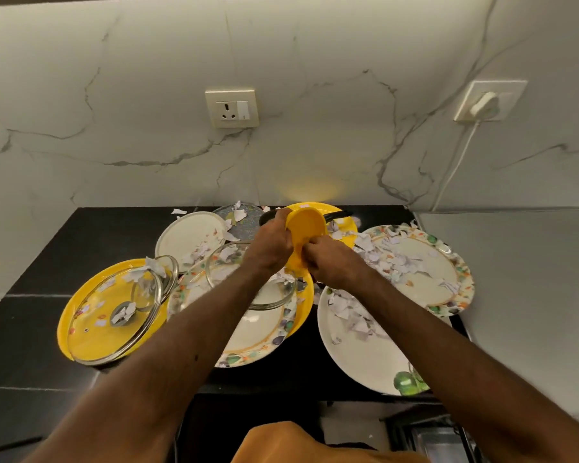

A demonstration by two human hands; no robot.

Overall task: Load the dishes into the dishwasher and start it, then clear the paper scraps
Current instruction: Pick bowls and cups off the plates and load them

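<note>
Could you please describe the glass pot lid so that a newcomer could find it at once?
On the black countertop below the marble wall, look to the left end, where a yellow plate lies. The glass lid rests on it: flat, metal-rimmed, with a grey centre knob, unlike the deep glass bowl to its right.

Eight plates lie on the table [30, 329]: three yellow plates [77, 295], two floral-rimmed plates [462, 289], two white plates [186, 233] and one speckled grey plate [249, 220]. One yellow bowl [306, 228] is held by two hands, the left hand [269, 245] and the right hand [331, 259]. There is one glass bowl [268, 300]. One large glass lid [114, 315] is plain to see; a smaller glass piece [169, 272] beside it may be a second. One black pan handle [338, 215] shows. Two wall sockets [232, 109] sit above. The paper scraps [395, 262] are too many to count.
</note>
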